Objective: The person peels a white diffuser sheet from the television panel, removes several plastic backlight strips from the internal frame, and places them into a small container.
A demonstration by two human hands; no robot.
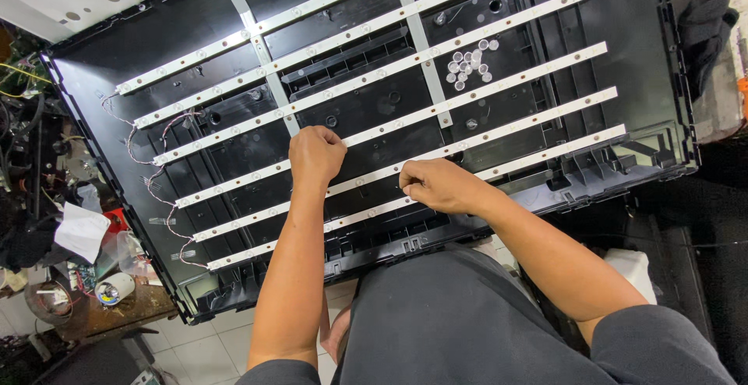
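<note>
Tiled floor carries a large black panel tray (195,19) crossed by white light strips. Both fists press near its front edge: the left hand (315,155) is curled closed on one strip (249,176), the right hand (436,186) pinches the next strip (538,153). Clear round lenses (470,63) lie heaped well apart, farther up.

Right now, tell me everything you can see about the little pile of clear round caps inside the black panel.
The clear round caps are small, see-through discs or domes, plastic by the look, about a dozen and a half lying loose in a cluster. They rest on the black back panel, in the gap between two white light strips, toward the upper right. Neither hand touches them; both hands are lower down.
</note>
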